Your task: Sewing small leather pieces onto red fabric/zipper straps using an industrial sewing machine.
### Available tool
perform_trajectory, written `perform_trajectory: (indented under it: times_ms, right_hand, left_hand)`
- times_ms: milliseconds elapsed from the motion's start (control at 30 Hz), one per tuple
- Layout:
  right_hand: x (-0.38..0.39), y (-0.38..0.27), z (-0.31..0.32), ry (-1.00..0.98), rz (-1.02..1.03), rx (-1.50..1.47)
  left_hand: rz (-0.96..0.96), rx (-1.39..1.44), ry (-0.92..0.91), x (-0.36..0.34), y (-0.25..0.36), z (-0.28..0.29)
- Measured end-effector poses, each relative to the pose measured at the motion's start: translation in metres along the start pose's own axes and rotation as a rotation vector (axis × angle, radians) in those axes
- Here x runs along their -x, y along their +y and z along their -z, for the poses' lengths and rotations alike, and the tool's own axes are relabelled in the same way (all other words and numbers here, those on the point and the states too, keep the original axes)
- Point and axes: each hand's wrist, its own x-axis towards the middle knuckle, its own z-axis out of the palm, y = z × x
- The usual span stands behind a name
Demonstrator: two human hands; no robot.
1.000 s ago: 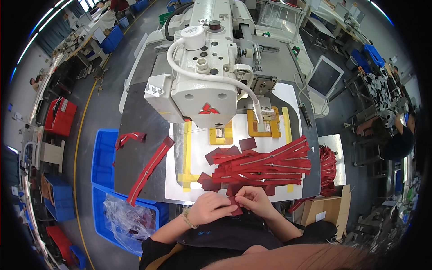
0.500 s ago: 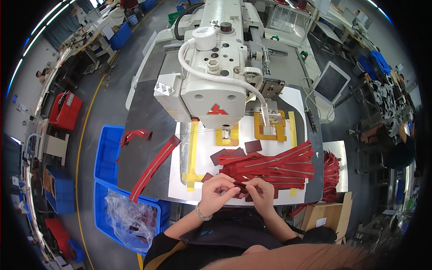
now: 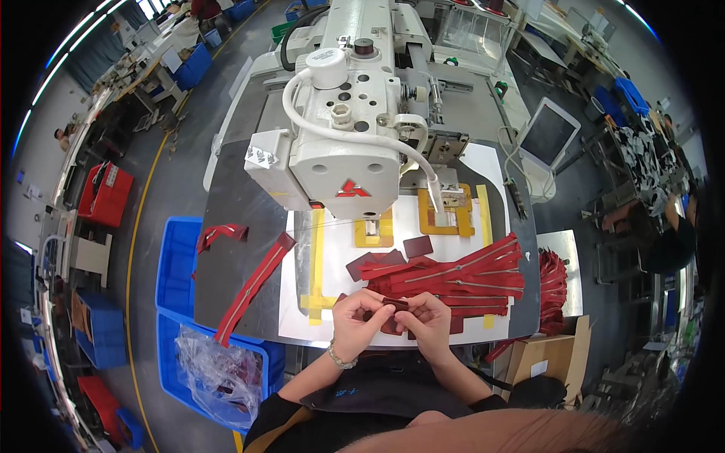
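My left hand (image 3: 361, 323) and my right hand (image 3: 427, 321) meet at the table's front edge, thumbs together, both pinching a small dark red patch (image 3: 394, 302). A pile of red zippers (image 3: 468, 272) lies just beyond them, with square red patches (image 3: 418, 246) beside it on white paper. Above stands a white industrial sewing machine (image 3: 332, 174) with two yellow frames (image 3: 445, 221) on its bed. A single red zipper (image 3: 253, 294) lies diagonally on the grey plate at left, near a shorter red piece (image 3: 219, 232).
Blue bins (image 3: 174, 268), the lower holding plastic film, sit left. A cardboard box (image 3: 547, 355) and a bundle of red zippers (image 3: 553, 291) are at right, below a screen (image 3: 545, 136). A co-worker (image 3: 664, 249) is at far right.
My hands have moved up toward the pile, turning the small patch from lying flatter to seen nearly edge-on, with my thumbs now closer together on it.
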Motion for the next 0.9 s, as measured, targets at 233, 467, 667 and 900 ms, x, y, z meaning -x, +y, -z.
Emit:
perform_trajectory:
  times_ms: [233, 467, 667, 900]
  right_hand:
    - [0.002, 0.005, 0.002, -0.011, 0.010, -0.024]
    - [0.002, 0.002, -0.003, 0.056, 0.025, 0.040]
    - [0.002, 0.003, -0.003, 0.049, 0.040, 0.035]
    - [0.003, 0.012, 0.008, 0.017, 0.058, 0.011]
  left_hand:
    - [-0.011, 0.014, 0.047, 0.001, -0.003, -0.002]
    - [0.001, 0.004, 0.049, 0.000, -0.001, -0.003]
    - [0.021, 0.012, 0.043, 0.000, 0.003, -0.004]
    - [0.040, -0.117, -0.025, -0.009, 0.014, -0.009]
